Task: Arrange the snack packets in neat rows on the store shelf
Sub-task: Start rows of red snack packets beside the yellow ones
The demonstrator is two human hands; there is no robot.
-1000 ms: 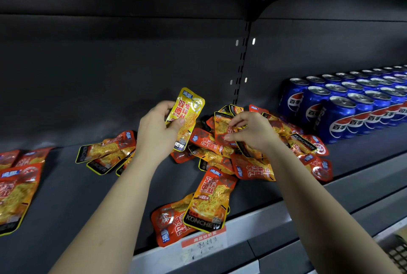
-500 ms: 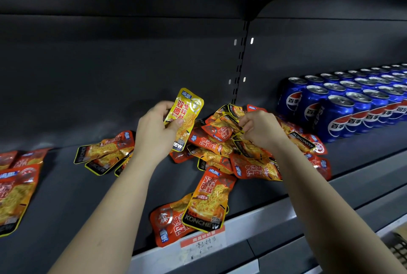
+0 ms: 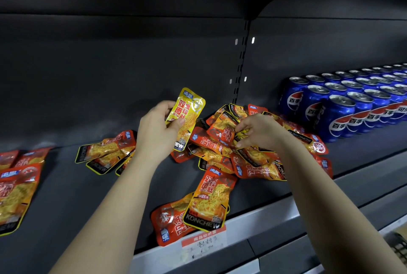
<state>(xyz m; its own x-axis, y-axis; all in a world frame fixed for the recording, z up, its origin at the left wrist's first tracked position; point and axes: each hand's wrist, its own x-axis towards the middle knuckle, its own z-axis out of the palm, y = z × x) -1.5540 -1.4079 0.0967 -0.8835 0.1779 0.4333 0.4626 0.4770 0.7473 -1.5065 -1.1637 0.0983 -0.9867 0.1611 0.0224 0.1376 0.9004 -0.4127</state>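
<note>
Aloft, yellow packet (image 3: 186,117) in left hand (image 3: 157,131).

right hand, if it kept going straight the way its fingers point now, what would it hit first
The right hand points left and slightly back into the heap of snack packets. Its fingertips already seem to pinch a yellow packet; beyond that comes the raised orange packet. Depth is hard to judge.

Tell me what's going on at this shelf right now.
A person is sorting snack packets on a dark store shelf. The left hand holds a yellow packet upright, while the right hand digs into a jumbled pile of orange-red packets. A few packets lie loosely grouped further left, and two lie near the front edge. Rows of blue cans stand to the right. Nothing is in neat rows yet.
</note>
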